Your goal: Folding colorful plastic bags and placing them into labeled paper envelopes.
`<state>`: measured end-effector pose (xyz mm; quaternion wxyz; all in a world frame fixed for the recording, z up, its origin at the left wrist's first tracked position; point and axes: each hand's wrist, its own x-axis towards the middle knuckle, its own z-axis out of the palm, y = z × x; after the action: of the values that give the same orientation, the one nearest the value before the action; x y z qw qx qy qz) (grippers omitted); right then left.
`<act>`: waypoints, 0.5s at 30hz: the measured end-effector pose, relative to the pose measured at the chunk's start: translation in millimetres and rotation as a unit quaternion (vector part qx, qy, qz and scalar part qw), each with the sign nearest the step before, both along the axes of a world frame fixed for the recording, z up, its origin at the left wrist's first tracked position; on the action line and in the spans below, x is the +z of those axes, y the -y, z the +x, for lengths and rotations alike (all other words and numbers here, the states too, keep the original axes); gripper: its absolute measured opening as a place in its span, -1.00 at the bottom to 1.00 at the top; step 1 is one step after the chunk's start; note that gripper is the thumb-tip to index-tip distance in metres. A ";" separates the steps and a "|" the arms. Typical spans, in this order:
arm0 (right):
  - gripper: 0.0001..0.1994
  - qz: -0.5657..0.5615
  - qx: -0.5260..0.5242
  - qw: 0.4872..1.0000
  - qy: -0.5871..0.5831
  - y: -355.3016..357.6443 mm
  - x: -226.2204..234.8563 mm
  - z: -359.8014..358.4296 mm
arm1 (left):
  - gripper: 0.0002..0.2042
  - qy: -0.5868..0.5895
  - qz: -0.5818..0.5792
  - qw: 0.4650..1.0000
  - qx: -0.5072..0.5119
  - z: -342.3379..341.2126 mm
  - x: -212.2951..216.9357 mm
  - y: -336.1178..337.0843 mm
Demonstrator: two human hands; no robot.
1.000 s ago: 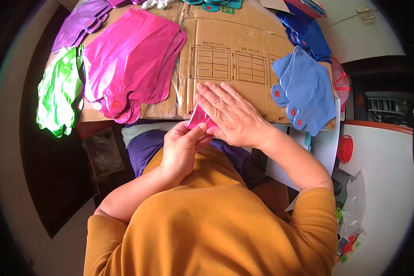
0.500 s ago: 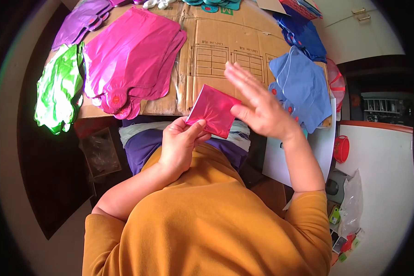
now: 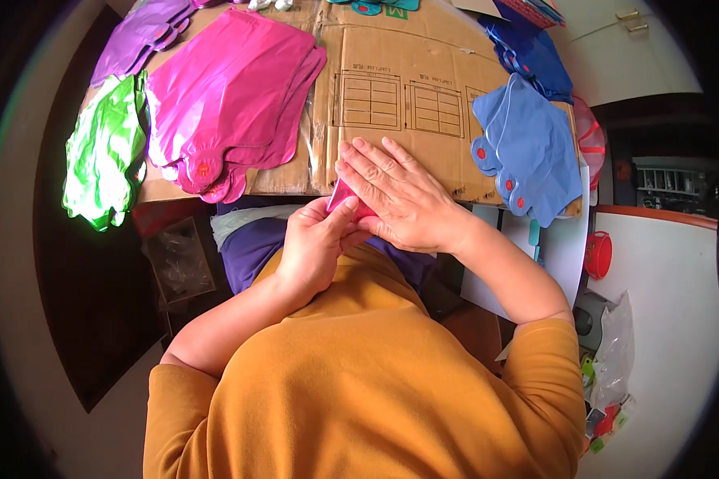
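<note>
We see the pink foil (image 3: 340, 193) by the near edge of the cardboard (image 3: 407, 49), its near left side pinched in the left hand (image 3: 313, 241), while the outstretched right hand (image 3: 403, 201) covers its right side, hiding its long axis.

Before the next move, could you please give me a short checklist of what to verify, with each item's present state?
1. Left hand pinching the pink foil piece: ok, thumb on top.
2. Right hand flat over that piece: ok, fingers extended.
3. Piece fully in sight: not ok, the right hand covers most of it.
4. Piece's edges lined up: cannot tell, largely hidden.
5. Large pink pile on the cardboard, apart from both hands: ok.
6. Light-blue pile apart from the right hand: ok.
</note>
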<state>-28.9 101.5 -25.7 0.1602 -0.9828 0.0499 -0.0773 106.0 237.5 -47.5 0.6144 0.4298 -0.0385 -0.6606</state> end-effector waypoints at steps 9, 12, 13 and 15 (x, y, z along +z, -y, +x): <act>-0.68 0.392 -0.329 0.822 0.248 -4.7 29.9 -52.0 | -0.84 -0.002 -0.065 0.998 0.015 1.1 11.8 -6.9; -0.68 0.575 -0.344 0.721 0.179 -29.8 32.3 -51.8 | -0.86 -0.016 -0.090 0.996 0.018 0.6 18.0 -1.2; -0.67 0.634 -0.334 0.686 0.128 -34.4 37.0 -50.0 | -0.86 -0.017 -0.099 0.995 0.014 0.0 20.6 -0.1; -0.71 0.658 -0.302 0.676 0.135 -34.1 29.5 -45.7 | -0.84 -0.002 -0.111 0.994 0.008 -2.8 26.8 3.0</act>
<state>-74.6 135.6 3.8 0.7382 -0.5340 0.3602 -0.2002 103.2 234.5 -20.7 0.6635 0.3576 -0.1069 -0.6484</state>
